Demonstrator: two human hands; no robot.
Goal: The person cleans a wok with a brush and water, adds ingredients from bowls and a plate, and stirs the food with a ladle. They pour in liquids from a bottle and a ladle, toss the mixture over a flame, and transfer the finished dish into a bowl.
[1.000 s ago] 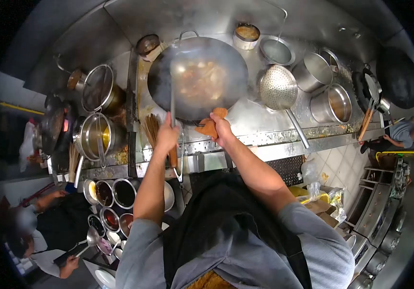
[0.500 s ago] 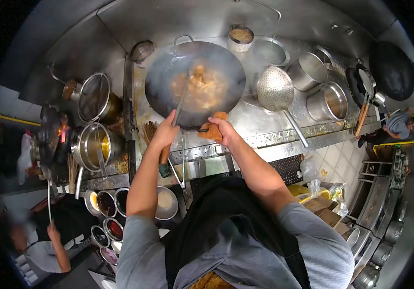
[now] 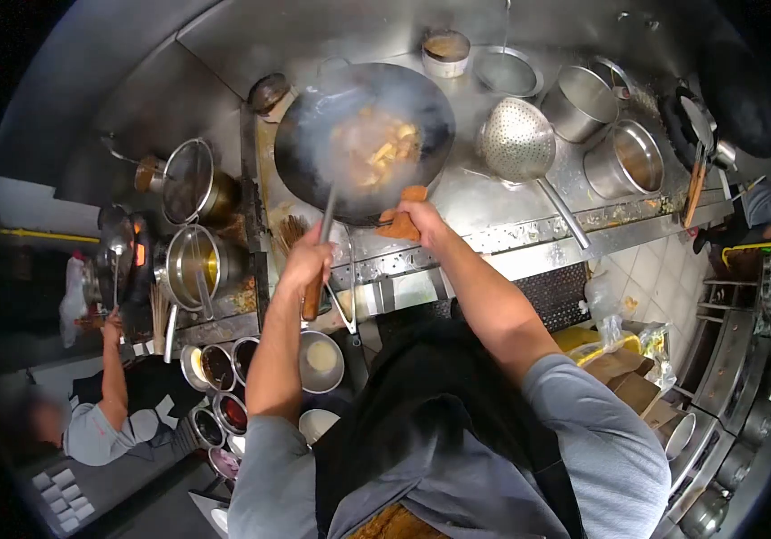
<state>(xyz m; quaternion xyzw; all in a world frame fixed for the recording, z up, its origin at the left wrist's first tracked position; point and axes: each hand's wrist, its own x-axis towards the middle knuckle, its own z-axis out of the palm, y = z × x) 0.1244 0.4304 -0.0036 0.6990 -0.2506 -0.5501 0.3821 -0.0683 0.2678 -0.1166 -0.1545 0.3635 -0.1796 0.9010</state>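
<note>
My left hand (image 3: 307,262) is closed around a long-handled wok tool (image 3: 329,216). Its wooden grip extends below the hand, and its metal shaft runs into the wok (image 3: 300,148). Steam and food hide the tool's head. My right hand (image 3: 424,221) clasps a folded orange-brown cloth (image 3: 400,227) at the wok's near rim, where the handle is covered. Chunky pale-brown food (image 3: 392,153) lies in the wok under drifting steam.
A perforated strainer (image 3: 517,139) and steel pots (image 3: 623,160) stand right of the wok. Left are a pot with a sieve (image 3: 194,265) and bowls of sauces (image 3: 218,366). Tongs (image 3: 350,305) hang at the counter's front. A co-worker (image 3: 102,427) works a ladle at another wok.
The food has shifted toward the right of the wok and the steam has thickened over its left. My left hand has dropped slightly with the tool. The co-worker's arm has risen toward their wok.
</note>
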